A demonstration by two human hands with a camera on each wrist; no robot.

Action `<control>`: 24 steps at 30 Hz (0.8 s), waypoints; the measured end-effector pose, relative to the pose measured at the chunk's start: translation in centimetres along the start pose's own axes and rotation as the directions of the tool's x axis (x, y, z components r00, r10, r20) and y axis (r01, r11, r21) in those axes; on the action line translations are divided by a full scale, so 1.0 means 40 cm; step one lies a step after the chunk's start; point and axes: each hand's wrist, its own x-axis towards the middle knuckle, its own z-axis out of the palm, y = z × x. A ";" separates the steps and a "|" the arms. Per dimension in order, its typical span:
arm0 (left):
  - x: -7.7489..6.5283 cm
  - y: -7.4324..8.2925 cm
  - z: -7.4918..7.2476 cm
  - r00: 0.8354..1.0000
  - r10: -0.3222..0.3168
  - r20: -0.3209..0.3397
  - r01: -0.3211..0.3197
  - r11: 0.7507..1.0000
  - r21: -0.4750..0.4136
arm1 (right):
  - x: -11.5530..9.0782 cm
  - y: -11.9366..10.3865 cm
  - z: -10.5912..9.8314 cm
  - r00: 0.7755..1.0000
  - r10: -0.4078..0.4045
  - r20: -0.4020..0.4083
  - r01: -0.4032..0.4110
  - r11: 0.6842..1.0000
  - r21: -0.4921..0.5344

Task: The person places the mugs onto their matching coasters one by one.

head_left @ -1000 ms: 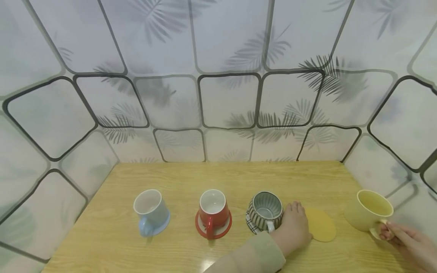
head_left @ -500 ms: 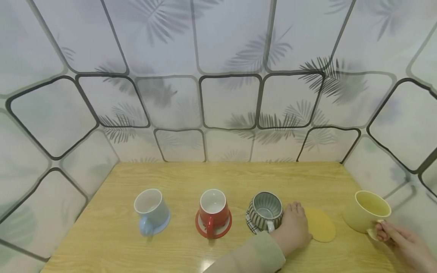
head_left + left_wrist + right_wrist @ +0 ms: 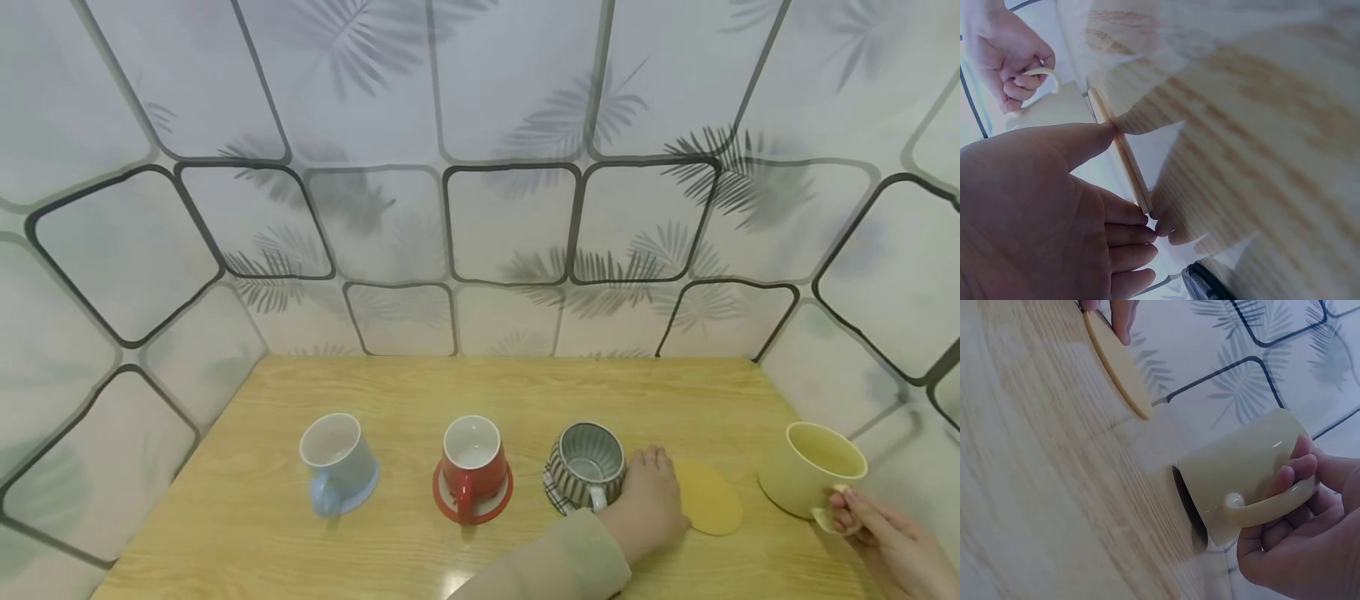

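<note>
My right hand [image 3: 896, 533] grips the handle of a pale yellow mug [image 3: 1241, 469] at the right of the table. In the right wrist view its fingers curl through the handle, and a dark shadow lies under the mug's base, close over the table. My left hand [image 3: 648, 504] is at the left edge of a round yellow coaster [image 3: 708, 500]. From the left wrist view, the thumb and forefinger hold the coaster's rim [image 3: 1127, 156] between them. The other fingers reach along beside it. The mug is to the right of the coaster, apart from it.
Left of my left hand, a grey striped mug [image 3: 588, 462] sits on a checked coaster [image 3: 557, 492]. Further left are a red mug [image 3: 476, 475] on a red-rimmed coaster [image 3: 501, 508] and a light blue mug [image 3: 341, 467] on a blue coaster [image 3: 363, 497]. Patterned walls [image 3: 510, 225] enclose the wooden table [image 3: 390, 542].
The yellow mug has shifted very slightly toward me, still held by its handle. My left hand keeps its place at the coaster. The head view has turned a little.
</note>
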 end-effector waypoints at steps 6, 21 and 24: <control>-0.005 0.000 -0.007 1.000 -0.006 -0.003 0.006 1.000 -0.010 | 0.002 0.007 -0.016 1.000 0.019 0.014 -0.019 1.000 0.016; -0.008 0.011 -0.018 1.000 -0.021 0.009 0.021 1.000 -0.016 | -0.018 -0.023 0.014 0.997 -0.040 0.070 0.029 0.987 0.156; -0.009 0.013 -0.021 1.000 -0.025 0.012 0.025 1.000 -0.015 | -0.024 -0.031 0.023 0.994 -0.056 0.088 0.041 0.985 0.165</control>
